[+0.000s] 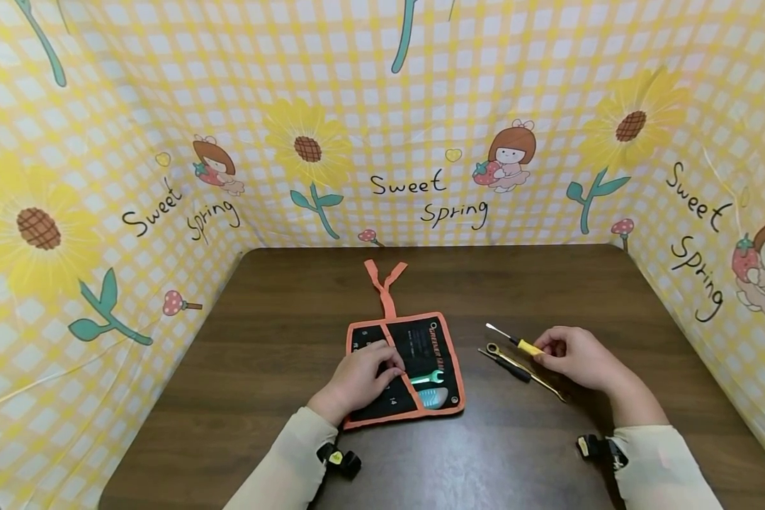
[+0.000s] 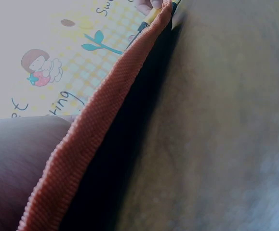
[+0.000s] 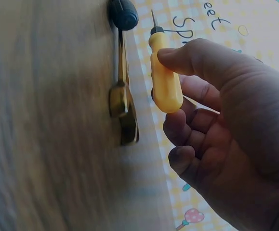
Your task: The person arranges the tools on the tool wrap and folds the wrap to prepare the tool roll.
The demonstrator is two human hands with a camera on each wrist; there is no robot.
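A black tool pouch (image 1: 421, 340) with orange trim lies spread on the table. My left hand (image 1: 366, 375) is over its left half, thumb and forefinger pinching the orange edge of the pocket. In the pocket sit a green open-end wrench (image 1: 428, 378) and a light-blue ribbed thing (image 1: 432, 398), their lower parts hidden. To the right, my right hand (image 1: 576, 358) pinches a screwdriver (image 3: 166, 82) by its yellow handle, blade pointing away to the left. Beside that hand lie a black-handled screwdriver (image 1: 515, 368) and a gold-toned wrench (image 1: 548, 386), close against each other.
Orange tie straps (image 1: 387, 297) stretch from the pouch's far edge toward the back of the brown wooden table (image 1: 280, 297). A yellow checked cloth (image 1: 357, 78) with printed flowers hangs around the back and both sides.
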